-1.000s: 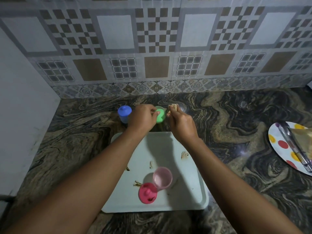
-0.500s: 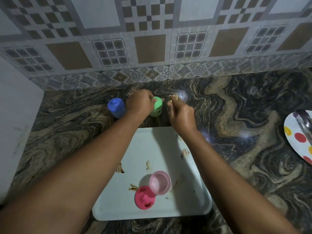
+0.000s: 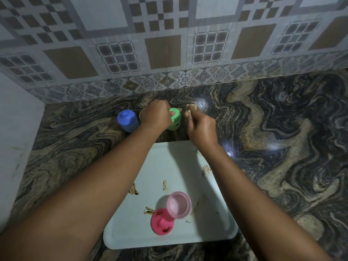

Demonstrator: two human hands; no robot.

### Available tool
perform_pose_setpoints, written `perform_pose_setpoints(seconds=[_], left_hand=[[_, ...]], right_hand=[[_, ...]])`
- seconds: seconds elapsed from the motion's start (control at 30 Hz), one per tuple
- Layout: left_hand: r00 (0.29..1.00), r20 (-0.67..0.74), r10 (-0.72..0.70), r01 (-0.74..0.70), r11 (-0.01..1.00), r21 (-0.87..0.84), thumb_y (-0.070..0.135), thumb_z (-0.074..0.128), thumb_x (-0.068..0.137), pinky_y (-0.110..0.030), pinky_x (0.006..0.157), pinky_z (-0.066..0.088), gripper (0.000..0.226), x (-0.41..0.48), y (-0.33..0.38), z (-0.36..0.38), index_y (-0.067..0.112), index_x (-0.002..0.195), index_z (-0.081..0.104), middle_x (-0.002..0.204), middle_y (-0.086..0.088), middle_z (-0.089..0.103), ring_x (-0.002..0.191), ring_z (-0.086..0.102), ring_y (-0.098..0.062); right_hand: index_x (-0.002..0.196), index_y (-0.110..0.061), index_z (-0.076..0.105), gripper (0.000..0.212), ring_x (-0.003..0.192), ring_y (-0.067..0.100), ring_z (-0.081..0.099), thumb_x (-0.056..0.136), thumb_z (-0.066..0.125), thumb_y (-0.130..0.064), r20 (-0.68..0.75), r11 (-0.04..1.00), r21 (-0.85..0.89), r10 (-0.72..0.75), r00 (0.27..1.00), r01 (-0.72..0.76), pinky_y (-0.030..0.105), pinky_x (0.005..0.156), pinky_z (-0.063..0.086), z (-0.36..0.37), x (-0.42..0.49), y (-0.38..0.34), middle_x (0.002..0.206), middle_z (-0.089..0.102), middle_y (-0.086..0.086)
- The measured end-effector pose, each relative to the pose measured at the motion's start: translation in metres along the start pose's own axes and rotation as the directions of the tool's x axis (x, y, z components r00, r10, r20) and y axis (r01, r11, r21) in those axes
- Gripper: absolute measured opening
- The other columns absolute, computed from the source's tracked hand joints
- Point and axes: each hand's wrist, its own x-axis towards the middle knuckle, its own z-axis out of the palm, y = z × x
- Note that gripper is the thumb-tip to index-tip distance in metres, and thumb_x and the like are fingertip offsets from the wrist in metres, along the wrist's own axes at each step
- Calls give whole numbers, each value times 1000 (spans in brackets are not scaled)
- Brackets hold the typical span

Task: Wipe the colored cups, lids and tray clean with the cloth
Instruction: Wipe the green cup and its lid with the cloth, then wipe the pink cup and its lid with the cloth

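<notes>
A green cup (image 3: 175,119) with its lid on stands on the counter behind the tray, and my left hand (image 3: 155,114) grips its top. Just right of it my right hand (image 3: 199,127) pinches a small beige cloth (image 3: 191,107). A blue lidded cup (image 3: 127,120) stands left of my left hand. The pale tray (image 3: 135,219) carries brown smears, an open pink cup (image 3: 178,204) and a dark pink lid (image 3: 162,222) with brown marks.
The marbled dark counter (image 3: 273,147) runs back to a tiled wall (image 3: 169,53). A white wall panel (image 3: 17,138) borders the counter on the left.
The green cup came down from a tilted hold to stand upright on the counter, my left hand still on its top. The camera tipped downward; the spotted plate at right left the view.
</notes>
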Motion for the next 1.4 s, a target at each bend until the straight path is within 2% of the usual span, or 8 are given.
perform_pose_setpoints(seconds=[0.27,0.5,0.97,1.07,1.13,1.27,1.33,1.4], left_hand=[[997,-43,65,-64,998,14,38,63,89,-40,78,51,28,-9,-1,0,19,109,67,113,-11,61,101,63,-33],[994,-44,96,-95,995,26,38,62,91,-36,73,46,30,-10,0,1,19,115,66,116,-9,61,106,61,-30],[998,1,66,-65,991,121,37,61,91,-40,79,50,37,-2,9,0,15,121,63,119,-10,62,108,61,-32],[995,-44,88,-85,994,68,41,61,90,-43,85,50,48,-10,7,-6,15,131,54,127,-14,55,115,57,-35],[987,-110,116,-118,993,-11,41,61,90,-44,89,49,49,-20,7,-17,16,132,54,130,-13,54,116,56,-35],[955,-241,173,-229,945,-232,36,64,88,-39,88,52,36,-65,-2,-37,16,118,66,115,-6,66,105,63,-25],[949,-239,207,-280,902,-330,30,66,88,-29,79,50,27,-102,-10,-43,16,110,70,105,-1,70,86,63,-6],[956,-155,248,-289,876,-385,29,68,88,-17,71,44,21,-142,-18,-43,20,107,71,99,7,71,73,55,6]], right_hand=[[129,-2,65,34,104,32,70,99,60,-17,-4,999,23,25,1000,-25,23,83,46,-6,-1,2,117,73,18],[128,-2,66,33,115,30,67,99,61,-17,7,998,32,50,999,-50,21,94,43,-5,-5,2,126,69,16],[128,-2,66,34,116,27,67,99,61,-17,6,993,92,76,997,-76,12,90,40,-10,-10,4,125,70,16],[130,-6,66,35,110,20,69,99,60,-22,18,987,121,105,994,-106,19,90,46,-14,-11,4,120,73,11],[129,-11,68,36,93,8,66,99,59,-28,39,973,171,150,988,-154,20,80,48,-20,-14,0,100,75,1],[99,-26,72,25,72,1,54,96,55,-44,146,906,345,206,968,-245,24,68,46,-36,-33,-5,72,57,-22],[93,-33,67,21,70,10,56,95,56,-51,197,873,401,215,957,-279,33,65,48,-45,-52,-10,76,58,-19],[90,-21,70,31,67,21,60,95,57,-49,235,836,445,236,943,-320,40,59,54,-57,-76,-14,81,59,-2]])
